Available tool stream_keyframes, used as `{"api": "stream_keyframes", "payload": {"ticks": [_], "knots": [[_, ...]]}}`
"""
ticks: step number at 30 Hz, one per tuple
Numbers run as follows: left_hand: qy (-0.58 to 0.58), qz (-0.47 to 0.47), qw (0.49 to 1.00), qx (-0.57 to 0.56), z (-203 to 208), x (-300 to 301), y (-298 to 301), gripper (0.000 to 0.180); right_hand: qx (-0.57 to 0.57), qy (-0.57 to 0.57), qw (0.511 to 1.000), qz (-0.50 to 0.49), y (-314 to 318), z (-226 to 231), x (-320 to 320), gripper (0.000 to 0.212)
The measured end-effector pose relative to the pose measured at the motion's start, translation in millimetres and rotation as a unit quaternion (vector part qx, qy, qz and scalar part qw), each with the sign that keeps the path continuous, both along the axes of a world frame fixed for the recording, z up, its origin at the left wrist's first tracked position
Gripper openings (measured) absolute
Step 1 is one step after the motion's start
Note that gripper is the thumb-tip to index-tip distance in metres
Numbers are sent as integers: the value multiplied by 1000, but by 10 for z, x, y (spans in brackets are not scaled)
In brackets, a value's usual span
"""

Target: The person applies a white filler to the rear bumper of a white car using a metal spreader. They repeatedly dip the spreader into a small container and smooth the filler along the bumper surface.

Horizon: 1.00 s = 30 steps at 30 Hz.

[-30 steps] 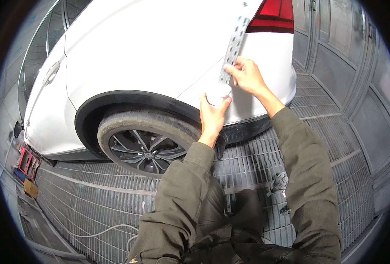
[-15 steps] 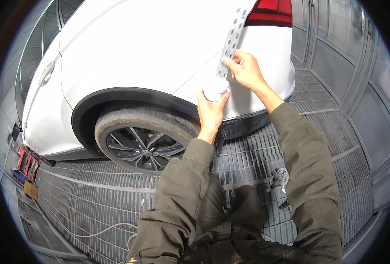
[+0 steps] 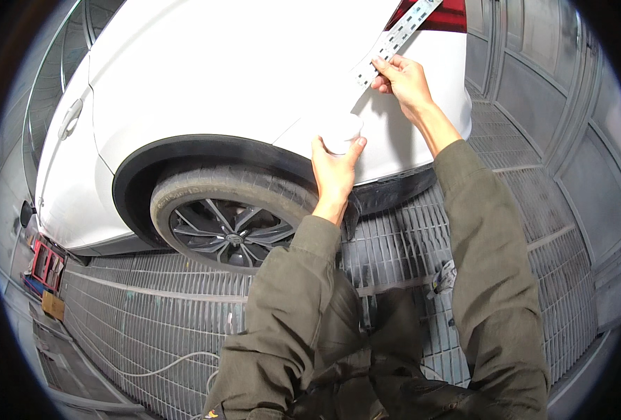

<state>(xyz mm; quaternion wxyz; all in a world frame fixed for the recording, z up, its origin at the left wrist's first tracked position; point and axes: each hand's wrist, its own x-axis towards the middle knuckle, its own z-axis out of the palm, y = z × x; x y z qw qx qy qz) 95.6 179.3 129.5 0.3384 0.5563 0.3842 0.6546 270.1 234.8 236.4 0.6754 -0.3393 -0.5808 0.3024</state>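
Swung over to the right since a second ago, the slotted strip (image 3: 398, 38) now slants across the red tail lamp (image 3: 449, 21), and the right hand (image 3: 407, 82) has drawn its near end well away from the left hand (image 3: 333, 173). From where I stand, the white car (image 3: 219, 77) is the biggest thing by far, its rear quarter facing the person, over a floor of metal grating (image 3: 394, 252). Its dark-spoked wheel (image 3: 235, 238) sits to the left of both hands, inside a black arch trim (image 3: 209, 141). Next in size comes the strip, beside the car's flank (whether it touches the bodywork, I can't tell). Its long axis runs from a near-left end to a far-right end. The right hand pinches it between thumb and fingers close to that near-left end, so most of the length runs off to the far right. Smallest is a white rounded thing (image 3: 342, 135), easily lost against the car, cupped between the left hand's thumb and fingers. It lies near and to the left of the right fingertips, roughly where the strip's near end points, with a gap between the two; the left hand is plainly the nearer one to it.
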Motion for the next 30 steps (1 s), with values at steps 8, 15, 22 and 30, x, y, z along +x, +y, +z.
{"api": "stream_keyframes", "payload": {"ticks": [8, 15, 22, 30], "knots": [[-9, -14, 1000, 14, 16, 4, -13, 63, 20, -17, 1000, -4, 68, -93, 4, 24], [-65, -46, 997, 18, 101, 37, -142, 59, 16, -31, 999, -27, 48, -102, -9, 24], [-36, -25, 999, 5, 111, 25, -127, 55, 45, -47, 997, -35, 125, -167, 22, 25], [-70, -50, 996, 6, 86, 32, -122, 56, 12, 19, 1000, 1, 257, -207, 2, 19]]}}
